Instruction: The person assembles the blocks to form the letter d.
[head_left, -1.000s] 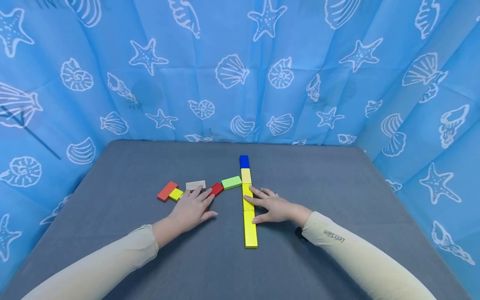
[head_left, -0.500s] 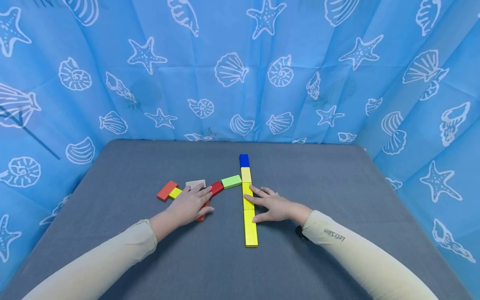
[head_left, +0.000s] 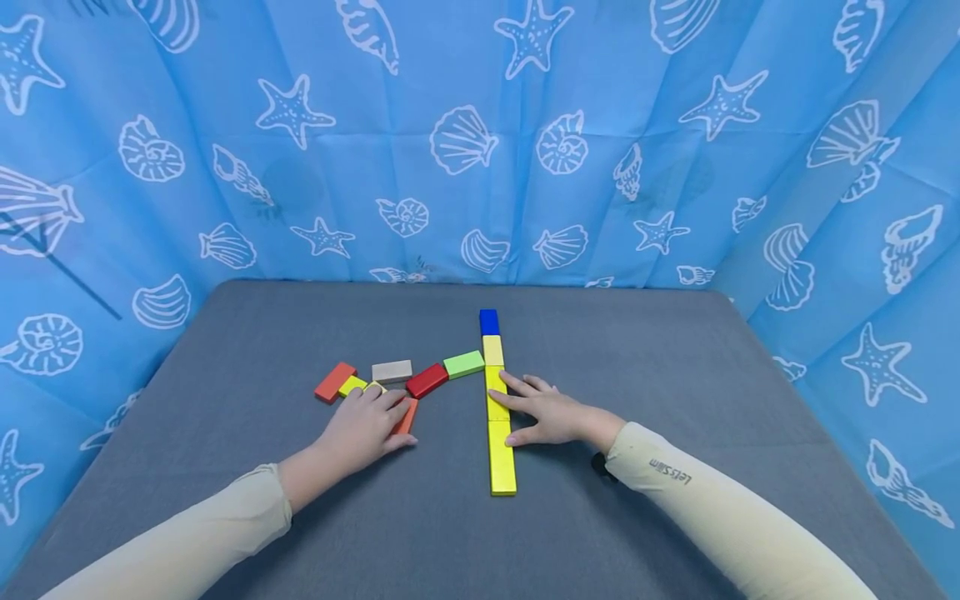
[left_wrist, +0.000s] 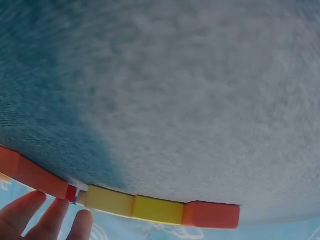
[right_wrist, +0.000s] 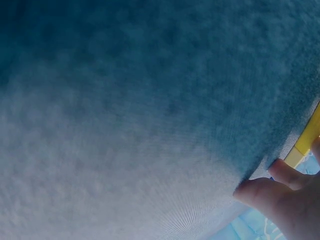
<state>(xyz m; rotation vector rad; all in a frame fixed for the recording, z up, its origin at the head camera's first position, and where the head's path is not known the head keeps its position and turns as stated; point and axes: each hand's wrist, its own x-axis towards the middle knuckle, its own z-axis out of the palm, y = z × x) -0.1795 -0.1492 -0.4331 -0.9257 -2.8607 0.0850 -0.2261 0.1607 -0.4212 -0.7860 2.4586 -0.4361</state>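
On the grey table, my left hand (head_left: 360, 427) lies over an orange block (head_left: 406, 417). Its fingertips touch that block, and the thumb is at the near end; the palm hides part of the row. Beside this hand are a pale yellow block (left_wrist: 110, 200), a small yellow block (head_left: 352, 385) and an orange-red block (head_left: 334, 382). My right hand (head_left: 557, 415) rests its spread fingertips on a straight line of yellow blocks (head_left: 501, 458), thumb along the right edge. A cream block (head_left: 492, 350) and a blue block (head_left: 489, 322) continue that line at its far end.
A red block (head_left: 427, 381) and a light green block (head_left: 463, 364) form a slanted branch reaching the line's left side. Behind the left hand lies a grey-white block (head_left: 392, 371). A blue shell-patterned curtain (head_left: 420, 167) hangs around the table's far and side edges.
My left hand has drawn back toward me and to the left, off the red block, uncovering it and the grey-white block. The right hand has stayed in place on the yellow blocks.
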